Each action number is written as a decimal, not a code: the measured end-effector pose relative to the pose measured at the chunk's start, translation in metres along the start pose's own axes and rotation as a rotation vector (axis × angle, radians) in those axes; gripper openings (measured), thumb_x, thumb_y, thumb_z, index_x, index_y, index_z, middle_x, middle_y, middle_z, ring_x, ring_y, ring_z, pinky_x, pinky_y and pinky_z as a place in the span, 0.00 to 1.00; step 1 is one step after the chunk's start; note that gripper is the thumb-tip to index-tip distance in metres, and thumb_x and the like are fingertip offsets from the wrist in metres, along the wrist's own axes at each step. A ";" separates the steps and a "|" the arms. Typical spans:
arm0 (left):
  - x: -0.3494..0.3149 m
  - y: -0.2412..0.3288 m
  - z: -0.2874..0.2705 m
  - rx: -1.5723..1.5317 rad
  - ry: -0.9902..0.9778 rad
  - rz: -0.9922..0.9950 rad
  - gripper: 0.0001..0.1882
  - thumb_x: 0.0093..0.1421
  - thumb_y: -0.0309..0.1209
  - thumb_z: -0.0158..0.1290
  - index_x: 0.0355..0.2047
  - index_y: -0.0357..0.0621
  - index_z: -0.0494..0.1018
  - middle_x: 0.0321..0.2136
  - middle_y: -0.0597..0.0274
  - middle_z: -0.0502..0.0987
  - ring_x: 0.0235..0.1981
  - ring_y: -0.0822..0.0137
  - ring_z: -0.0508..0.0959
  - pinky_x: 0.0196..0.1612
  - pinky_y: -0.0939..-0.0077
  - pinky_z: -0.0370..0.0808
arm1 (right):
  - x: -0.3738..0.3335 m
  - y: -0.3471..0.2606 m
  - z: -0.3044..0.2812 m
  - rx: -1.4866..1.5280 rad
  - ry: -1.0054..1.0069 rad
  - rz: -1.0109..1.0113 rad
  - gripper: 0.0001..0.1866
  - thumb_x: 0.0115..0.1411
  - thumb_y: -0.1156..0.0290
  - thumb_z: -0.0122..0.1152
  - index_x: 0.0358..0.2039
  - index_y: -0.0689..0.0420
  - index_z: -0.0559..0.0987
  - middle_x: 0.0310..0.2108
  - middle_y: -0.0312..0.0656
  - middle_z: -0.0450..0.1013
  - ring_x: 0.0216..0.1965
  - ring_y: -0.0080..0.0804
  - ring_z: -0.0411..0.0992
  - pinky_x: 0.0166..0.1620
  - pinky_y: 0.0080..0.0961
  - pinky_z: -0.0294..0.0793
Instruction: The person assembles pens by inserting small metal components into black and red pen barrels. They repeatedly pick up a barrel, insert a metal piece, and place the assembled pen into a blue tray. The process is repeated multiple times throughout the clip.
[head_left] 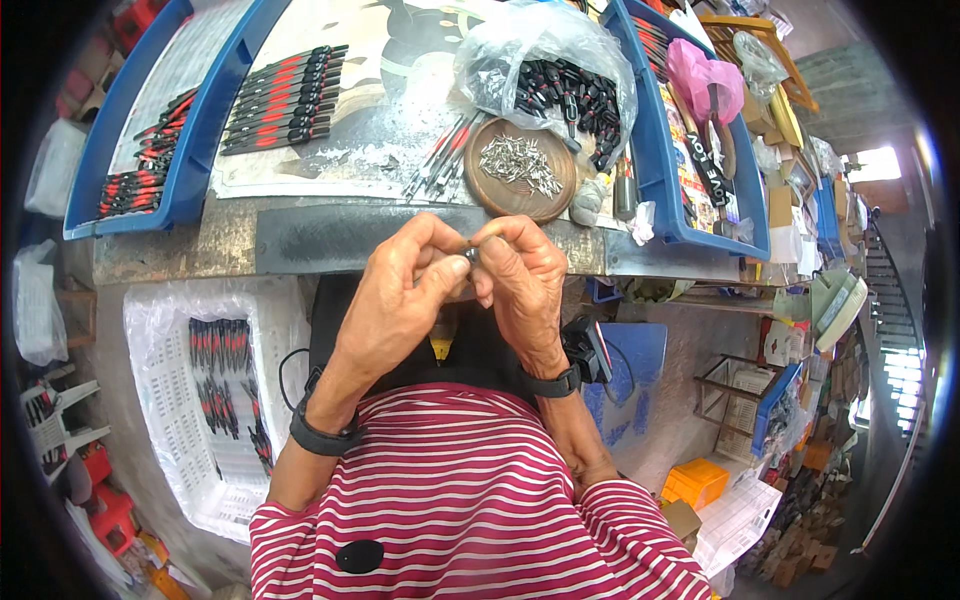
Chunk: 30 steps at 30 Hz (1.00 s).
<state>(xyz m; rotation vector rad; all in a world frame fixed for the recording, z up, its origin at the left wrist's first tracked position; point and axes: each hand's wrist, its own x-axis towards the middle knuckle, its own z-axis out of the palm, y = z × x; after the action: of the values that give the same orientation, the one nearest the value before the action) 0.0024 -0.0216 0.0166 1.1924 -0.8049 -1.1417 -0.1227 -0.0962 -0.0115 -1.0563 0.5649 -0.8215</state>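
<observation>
In front of the table's near edge, my left hand [408, 275] and my right hand [528, 285] meet with thumbs and fingers pinched together. Between the fingertips is a small dark piece [472, 256], mostly covered, so its kind cannot be made out. Just beyond my hands lies a round brown wooden dish [482, 197] with a heap of small silvery metal pieces [520, 164]. To its left lie several loose slim tools [440, 160] with red and metal parts. Behind the dish, a clear plastic bag [500, 40] lies open, full of small black parts [572, 100].
Several red-and-black tools [285, 100] lie in a row at the table's far left. Blue trays stand left [190, 150] and right [665, 195]. Below on the left is a white plastic-lined basket [165, 420] with more tools. A yellow-tipped object [440, 347] shows below my hands.
</observation>
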 end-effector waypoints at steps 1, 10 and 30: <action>-0.001 0.005 -0.005 -0.019 -0.032 -0.067 0.05 0.62 0.27 0.47 0.34 0.36 0.67 0.22 0.65 0.73 0.22 0.80 0.70 0.23 0.84 0.65 | 0.000 -0.001 0.000 -0.017 -0.006 0.001 0.09 0.62 0.70 0.55 0.36 0.63 0.74 0.18 0.32 0.67 0.17 0.15 0.63 0.20 0.10 0.61; -0.001 0.012 -0.008 -0.056 -0.060 -0.172 0.07 0.63 0.30 0.47 0.34 0.38 0.67 0.20 0.65 0.73 0.18 0.82 0.65 0.20 0.88 0.60 | -0.001 0.001 0.000 -0.120 -0.016 -0.024 0.09 0.62 0.70 0.56 0.35 0.63 0.74 0.18 0.33 0.67 0.18 0.15 0.63 0.21 0.12 0.61; -0.002 -0.001 -0.003 -0.199 0.015 -0.244 0.08 0.60 0.32 0.49 0.31 0.39 0.68 0.16 0.66 0.70 0.15 0.83 0.61 0.17 0.89 0.54 | -0.004 -0.004 0.000 -0.259 -0.012 -0.086 0.08 0.61 0.70 0.56 0.33 0.63 0.76 0.17 0.30 0.66 0.17 0.12 0.58 0.20 0.10 0.55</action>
<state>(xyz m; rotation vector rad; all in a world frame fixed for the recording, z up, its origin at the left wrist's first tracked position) 0.0047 -0.0188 0.0155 1.1517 -0.5299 -1.3770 -0.1266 -0.0937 -0.0079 -1.3290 0.6310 -0.8316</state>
